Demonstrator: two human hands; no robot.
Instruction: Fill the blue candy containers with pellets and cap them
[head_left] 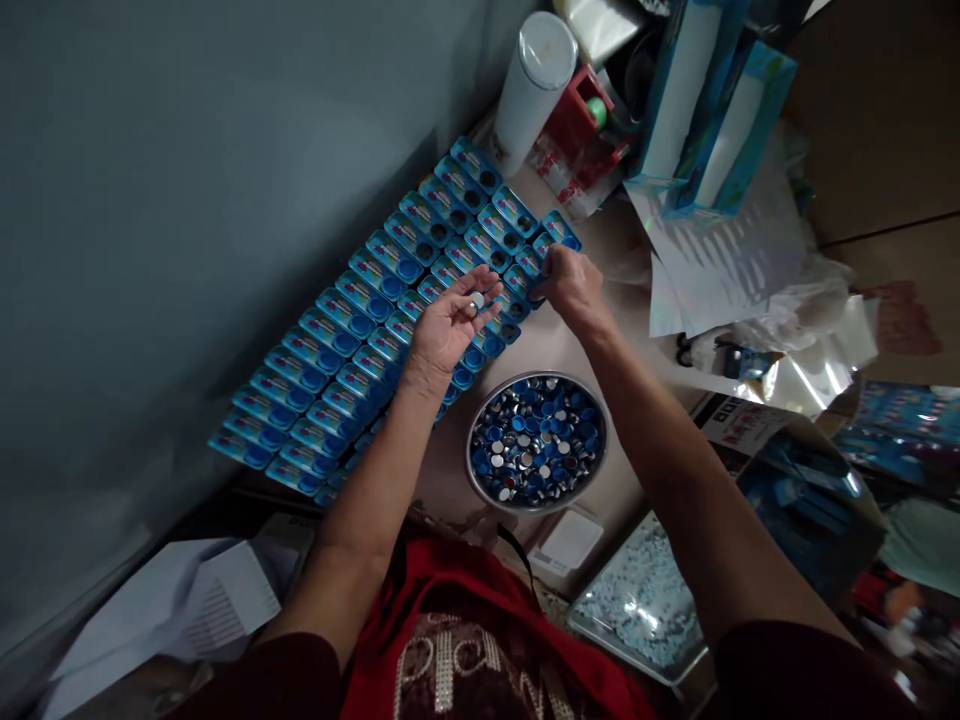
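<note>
My left hand [448, 325] is palm up with the fingers half curled, holding a small round silver-topped cap [477, 300] at the fingers. Beneath it lie several close rows of blue rectangular cases [330, 330] with printed labels. Many have a blue round piece at one end; those toward the upper right show a dark round hole there. My right hand [570, 285] is closed at the right end of the rows, fingertips down against the cases; what it pinches is hidden. Close below both hands stands a round metal bowl [471, 470] of loose blue and silver caps [536, 440].
A white cylindrical container [536, 75] and a red tape dispenser [581, 115] stand behind the rows. Blue boxes [720, 130] and paper sheets [690, 270] are at the upper right. A tray of small pale pieces [641, 600] lies lower right. A wall [187, 180] borders the left.
</note>
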